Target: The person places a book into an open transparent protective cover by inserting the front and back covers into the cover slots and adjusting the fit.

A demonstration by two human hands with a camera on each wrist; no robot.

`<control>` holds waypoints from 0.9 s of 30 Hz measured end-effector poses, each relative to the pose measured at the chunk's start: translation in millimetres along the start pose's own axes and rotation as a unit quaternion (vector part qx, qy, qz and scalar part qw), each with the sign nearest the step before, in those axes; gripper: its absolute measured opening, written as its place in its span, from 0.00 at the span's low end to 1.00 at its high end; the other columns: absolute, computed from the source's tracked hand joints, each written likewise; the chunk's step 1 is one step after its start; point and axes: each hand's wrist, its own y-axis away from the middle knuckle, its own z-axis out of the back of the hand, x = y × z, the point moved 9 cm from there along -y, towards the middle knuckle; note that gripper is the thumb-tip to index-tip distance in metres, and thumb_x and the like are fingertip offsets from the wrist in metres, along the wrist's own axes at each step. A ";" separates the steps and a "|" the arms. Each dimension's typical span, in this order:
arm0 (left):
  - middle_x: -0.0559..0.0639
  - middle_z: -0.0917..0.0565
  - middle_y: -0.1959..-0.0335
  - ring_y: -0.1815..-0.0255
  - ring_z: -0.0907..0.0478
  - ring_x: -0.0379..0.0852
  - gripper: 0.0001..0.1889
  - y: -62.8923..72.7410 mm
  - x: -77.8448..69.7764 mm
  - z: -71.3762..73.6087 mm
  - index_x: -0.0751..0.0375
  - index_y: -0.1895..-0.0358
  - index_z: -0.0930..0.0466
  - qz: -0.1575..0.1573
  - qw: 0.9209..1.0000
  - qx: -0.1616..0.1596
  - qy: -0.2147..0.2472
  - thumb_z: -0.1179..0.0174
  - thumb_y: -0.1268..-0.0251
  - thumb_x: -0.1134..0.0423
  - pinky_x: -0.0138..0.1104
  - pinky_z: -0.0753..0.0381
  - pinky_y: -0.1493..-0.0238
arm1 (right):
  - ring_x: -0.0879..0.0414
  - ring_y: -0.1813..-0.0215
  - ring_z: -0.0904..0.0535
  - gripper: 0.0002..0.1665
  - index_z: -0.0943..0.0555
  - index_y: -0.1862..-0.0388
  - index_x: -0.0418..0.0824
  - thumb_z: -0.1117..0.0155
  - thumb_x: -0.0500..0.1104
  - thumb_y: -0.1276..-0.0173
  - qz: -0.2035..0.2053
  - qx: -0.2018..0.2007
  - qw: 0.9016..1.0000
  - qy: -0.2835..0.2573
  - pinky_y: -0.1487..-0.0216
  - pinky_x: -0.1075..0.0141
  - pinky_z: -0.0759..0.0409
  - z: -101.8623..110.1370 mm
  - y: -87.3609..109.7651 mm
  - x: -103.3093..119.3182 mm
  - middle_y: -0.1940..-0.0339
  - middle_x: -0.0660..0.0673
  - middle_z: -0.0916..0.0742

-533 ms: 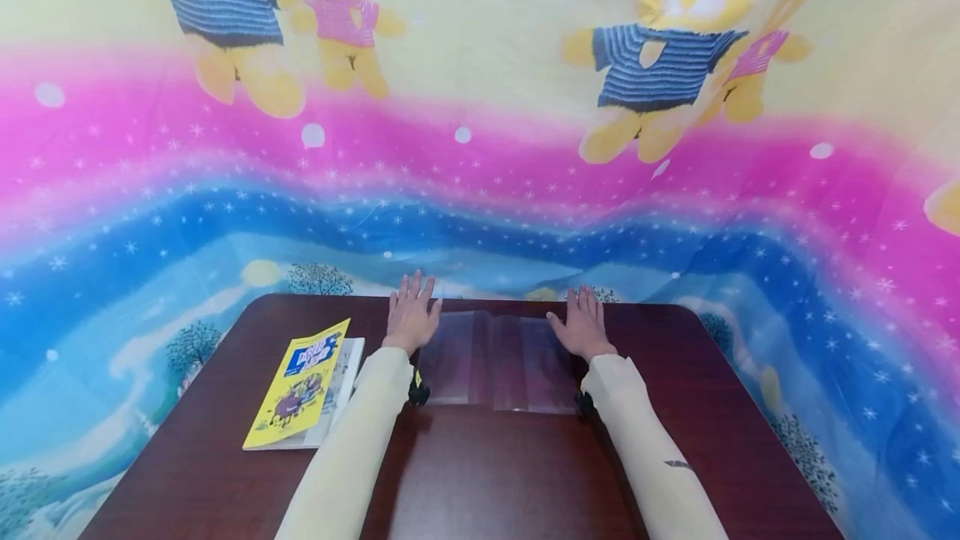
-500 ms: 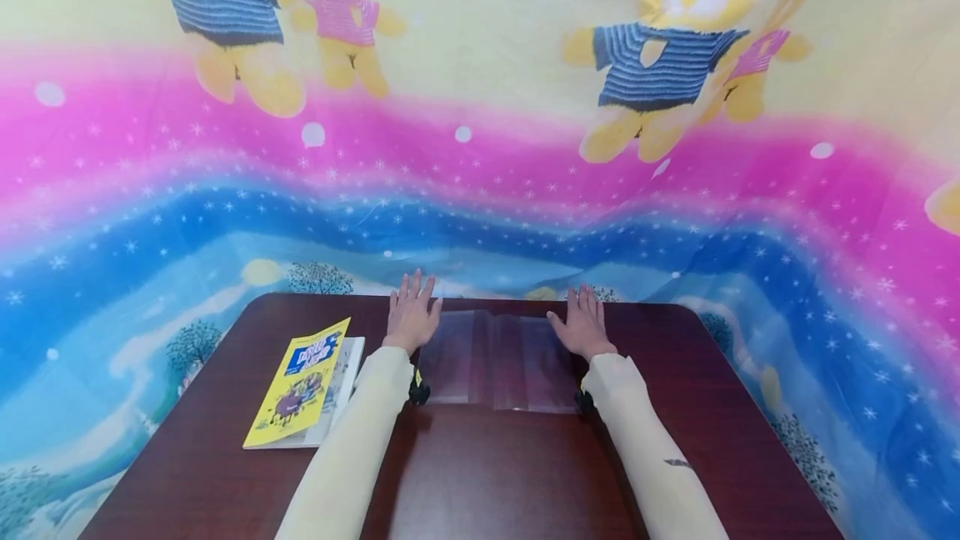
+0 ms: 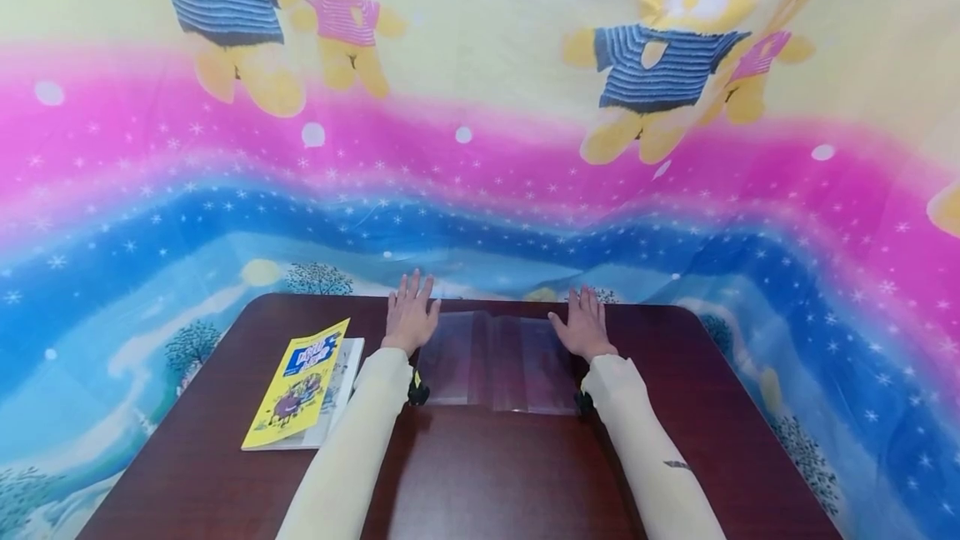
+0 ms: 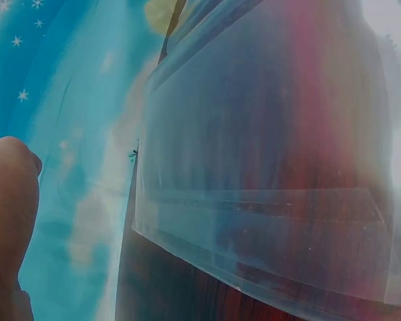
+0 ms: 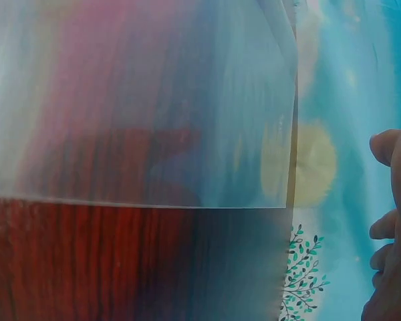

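A clear plastic book cover (image 3: 498, 365) lies spread on the dark wooden table, creased down its middle. My left hand (image 3: 410, 319) is at its left side near the far table edge, fingers straight and spread. On the opposite side my right hand (image 3: 585, 327) is held the same way, palm down. Neither hand grips anything. In the left wrist view the transparent sheet (image 4: 267, 154) shows a folded flap, and only part of the thumb (image 4: 10, 214) appears. The right wrist view has the cover's straight edge (image 5: 154, 134) and some fingertips. Whether the palms touch the table, I cannot tell.
Left of my left arm lies a yellow-covered book (image 3: 300, 390), its front cover lifted a little over white pages (image 3: 347, 373). The table (image 3: 502, 473) has rounded far corners. Behind it hangs a cloth (image 3: 480, 173) printed with teddy bears.
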 end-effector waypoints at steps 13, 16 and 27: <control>0.61 0.53 0.16 0.16 0.60 0.63 0.31 -1.9 6.4 0.7 0.57 0.18 0.47 0.008 1.000 -0.008 -0.005 0.56 0.17 0.52 0.61 0.60 0.20 | 0.32 0.17 0.70 0.49 0.58 0.18 0.28 0.55 0.59 0.18 -0.007 -0.002 1.000 -0.013 0.21 0.36 0.70 -7.3 -3.3 -6.0 0.17 0.26 0.59; 0.60 0.54 0.16 0.16 0.61 0.63 0.31 -2.6 7.4 -0.4 0.57 0.18 0.47 0.011 1.000 -0.004 0.001 0.57 0.17 0.51 0.61 0.61 0.20 | 0.31 0.17 0.70 0.49 0.58 0.18 0.27 0.54 0.59 0.18 -0.009 0.002 1.000 -0.014 0.21 0.36 0.71 -7.7 -3.1 -6.0 0.17 0.25 0.59; 0.63 0.52 0.16 0.16 0.60 0.65 0.31 -1.9 10.3 -5.1 0.58 0.18 0.47 0.010 1.000 0.018 0.007 0.57 0.17 0.51 0.62 0.58 0.21 | 0.31 0.17 0.70 0.49 0.58 0.18 0.27 0.54 0.58 0.18 -0.014 0.009 1.000 -0.019 0.21 0.36 0.70 -9.7 0.6 -2.8 0.17 0.25 0.59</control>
